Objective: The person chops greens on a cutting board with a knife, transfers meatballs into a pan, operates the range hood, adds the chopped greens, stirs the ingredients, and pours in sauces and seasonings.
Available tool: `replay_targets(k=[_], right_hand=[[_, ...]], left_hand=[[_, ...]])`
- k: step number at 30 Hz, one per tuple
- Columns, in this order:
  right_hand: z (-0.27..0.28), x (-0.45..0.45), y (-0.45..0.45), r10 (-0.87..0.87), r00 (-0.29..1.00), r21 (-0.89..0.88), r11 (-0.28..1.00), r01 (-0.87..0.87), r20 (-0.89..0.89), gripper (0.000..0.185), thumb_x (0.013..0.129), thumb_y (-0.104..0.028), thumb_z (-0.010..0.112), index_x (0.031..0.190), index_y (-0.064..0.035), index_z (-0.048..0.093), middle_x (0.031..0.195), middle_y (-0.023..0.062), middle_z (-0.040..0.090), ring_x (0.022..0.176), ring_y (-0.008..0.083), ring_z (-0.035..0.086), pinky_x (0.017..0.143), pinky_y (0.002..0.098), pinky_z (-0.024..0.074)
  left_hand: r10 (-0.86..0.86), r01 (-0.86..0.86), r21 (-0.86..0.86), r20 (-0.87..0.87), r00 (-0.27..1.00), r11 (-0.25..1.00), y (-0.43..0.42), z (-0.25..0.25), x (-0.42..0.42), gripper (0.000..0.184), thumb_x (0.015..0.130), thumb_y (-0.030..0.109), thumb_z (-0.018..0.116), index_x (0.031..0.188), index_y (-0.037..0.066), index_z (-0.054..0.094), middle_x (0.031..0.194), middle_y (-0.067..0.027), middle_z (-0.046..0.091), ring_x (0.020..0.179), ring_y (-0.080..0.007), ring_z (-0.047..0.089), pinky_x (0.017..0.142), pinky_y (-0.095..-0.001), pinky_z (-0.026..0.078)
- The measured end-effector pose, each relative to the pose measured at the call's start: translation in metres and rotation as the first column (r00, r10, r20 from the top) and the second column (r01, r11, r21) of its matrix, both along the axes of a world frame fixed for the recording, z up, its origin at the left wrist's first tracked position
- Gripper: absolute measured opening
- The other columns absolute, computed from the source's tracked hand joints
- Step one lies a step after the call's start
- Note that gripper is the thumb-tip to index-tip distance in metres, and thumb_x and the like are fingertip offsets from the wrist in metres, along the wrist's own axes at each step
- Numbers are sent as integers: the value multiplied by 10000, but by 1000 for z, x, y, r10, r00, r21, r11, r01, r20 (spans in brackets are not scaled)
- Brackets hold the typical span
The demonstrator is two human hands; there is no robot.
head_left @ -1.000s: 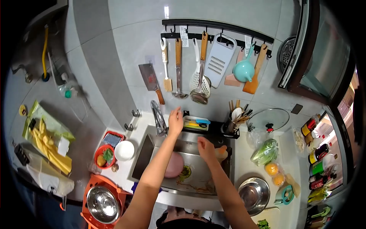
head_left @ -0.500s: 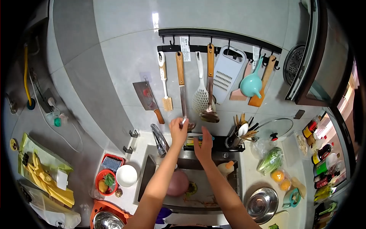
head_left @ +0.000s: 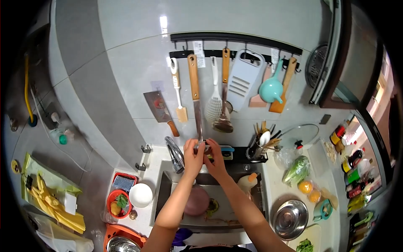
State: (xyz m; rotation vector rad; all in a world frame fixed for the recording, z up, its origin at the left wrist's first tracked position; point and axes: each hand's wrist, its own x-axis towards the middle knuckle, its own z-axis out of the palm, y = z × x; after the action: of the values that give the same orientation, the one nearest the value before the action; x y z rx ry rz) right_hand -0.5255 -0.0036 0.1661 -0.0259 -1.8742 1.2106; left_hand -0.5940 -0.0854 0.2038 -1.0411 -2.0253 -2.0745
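My left hand [head_left: 193, 157] is closed around the lower metal end of a ladle [head_left: 197, 105] with a wooden handle. My right hand [head_left: 215, 156] is closed on the ladle's bowl end, its fingers meeting the left hand's. Most of the bowl is hidden by the fingers. The ladle points up the wall, its handle top just in front of the black hook rail [head_left: 180, 54]; whether a hook bears it, I cannot tell. Below my forearms lies the sink [head_left: 168, 185], with a pink bowl [head_left: 197, 200] and scraps inside.
A cleaver [head_left: 157, 107], brush [head_left: 179, 94], slotted turner [head_left: 213, 105], second ladle [head_left: 223, 124], grater [head_left: 245, 77] and turquoise funnel [head_left: 270, 89] line the wall. The faucet [head_left: 175, 155] stands left of my hands, a utensil holder [head_left: 255, 153] right. A metal bowl [head_left: 290, 219] sits on the right counter.
My right hand, which was apart with its fingers extended, has moved left and closed on the ladle's bowl end. My left hand keeps its hold. The whole view has shifted slightly.
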Motion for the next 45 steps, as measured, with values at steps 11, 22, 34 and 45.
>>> replay_targets(k=[11,22,34,45], right_hand=[[-74,180,-35,-788,608,329,602,728,97,488,753,-14,493,1240,-6,453,1320,180,417,1173,395,416,981,442,350],[-79,390,-81,-942,-168,768,124,629,290,272,640,-110,649,912,-91,645,1102,112,547,1209,342,398,1052,521,241],[-109,629,-280,-544,-312,316,-90,945,779,254,682,-304,712,765,-85,614,714,81,642,667,281,616,593,382,464],[-186,775,-397,-503,-481,176,-538,824,718,270,779,-133,567,1031,-38,569,810,172,629,765,351,607,684,409,472]], left_hand=[[-329,263,-212,-400,855,941,-14,-140,117,179,713,98,698,786,70,537,938,-79,519,879,-278,460,768,-393,346],[-872,719,-500,-353,340,483,-34,-141,223,131,677,119,722,682,86,595,918,-60,542,939,-282,461,853,-404,339],[-808,789,-297,-447,384,539,-100,-106,492,309,730,51,625,1033,112,637,1221,-140,483,1131,-343,437,937,-419,370],[-995,919,-394,-89,-42,-4,-183,-169,693,249,746,63,624,983,130,661,1192,-124,511,1082,-322,485,924,-381,407]])
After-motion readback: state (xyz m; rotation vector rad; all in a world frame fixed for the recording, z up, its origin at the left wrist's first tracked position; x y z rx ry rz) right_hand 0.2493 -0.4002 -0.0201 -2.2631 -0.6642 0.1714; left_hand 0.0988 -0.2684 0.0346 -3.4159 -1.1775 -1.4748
